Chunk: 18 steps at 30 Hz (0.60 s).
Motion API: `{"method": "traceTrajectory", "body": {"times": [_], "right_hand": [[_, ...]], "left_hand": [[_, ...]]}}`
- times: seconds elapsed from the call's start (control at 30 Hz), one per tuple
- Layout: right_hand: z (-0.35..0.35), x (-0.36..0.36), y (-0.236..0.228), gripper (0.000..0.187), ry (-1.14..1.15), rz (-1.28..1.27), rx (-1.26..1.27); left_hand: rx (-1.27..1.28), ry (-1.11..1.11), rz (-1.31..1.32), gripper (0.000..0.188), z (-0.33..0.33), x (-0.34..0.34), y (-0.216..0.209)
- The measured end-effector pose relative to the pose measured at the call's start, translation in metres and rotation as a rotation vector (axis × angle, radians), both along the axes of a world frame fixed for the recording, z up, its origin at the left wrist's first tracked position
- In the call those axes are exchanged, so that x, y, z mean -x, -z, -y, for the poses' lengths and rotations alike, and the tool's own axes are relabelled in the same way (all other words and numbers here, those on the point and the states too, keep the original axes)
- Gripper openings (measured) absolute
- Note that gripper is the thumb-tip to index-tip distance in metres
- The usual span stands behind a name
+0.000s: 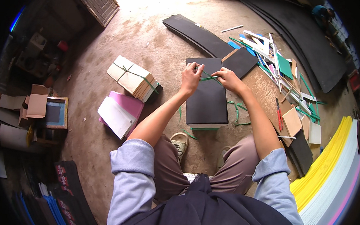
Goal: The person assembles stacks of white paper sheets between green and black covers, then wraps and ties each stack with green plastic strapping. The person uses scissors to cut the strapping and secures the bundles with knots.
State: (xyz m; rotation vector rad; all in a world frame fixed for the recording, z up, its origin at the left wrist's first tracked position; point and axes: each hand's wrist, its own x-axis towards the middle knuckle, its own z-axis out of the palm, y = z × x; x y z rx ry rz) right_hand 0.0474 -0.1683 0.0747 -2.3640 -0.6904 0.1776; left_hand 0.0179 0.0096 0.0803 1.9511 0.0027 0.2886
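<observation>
A dark cloth is closest, across the person's front. Green string runs between the two hands, over the far part of one black-topped stack. The left hand pinches the string in its fingers. The right hand pinches it too, fingers pressed together. The stack sits under both hands, on the floor. Two shoes are near its close end. To the left are one tied cream bundle and one pink pile with white sheets on top. To the right are one red cutter and one heap of scraps, too mixed to count.
</observation>
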Motion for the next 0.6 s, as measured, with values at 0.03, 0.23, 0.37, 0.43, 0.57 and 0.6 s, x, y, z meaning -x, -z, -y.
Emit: {"method": "traceTrajectory", "body": {"times": [0.03,0.23,0.37,0.43,0.57,0.6], "right_hand": [[0.000,0.002,-0.001,0.022,-0.002,-0.054,0.019],[-0.008,0.004,-0.001,0.021,-0.007,-0.060,0.199],[0.001,0.006,0.004,0.015,0.075,0.059,0.278],[-0.001,0.005,0.008,0.014,0.080,0.077,0.242],[-0.006,-0.004,0.018,0.013,0.041,0.131,0.186],[-0.005,-0.004,0.022,0.013,0.032,0.172,0.208]], "left_hand": [[0.179,0.029,-0.124,0.026,0.000,0.001,-0.001],[-0.158,0.083,-0.002,0.026,-0.018,-0.012,0.021],[-0.661,0.365,0.003,0.031,-0.019,-0.002,0.018],[-0.774,0.431,0.063,0.027,-0.019,-0.002,0.024],[-0.733,0.399,0.016,0.025,-0.018,-0.004,0.029],[-0.709,0.389,0.007,0.026,-0.016,-0.004,0.029]]}}
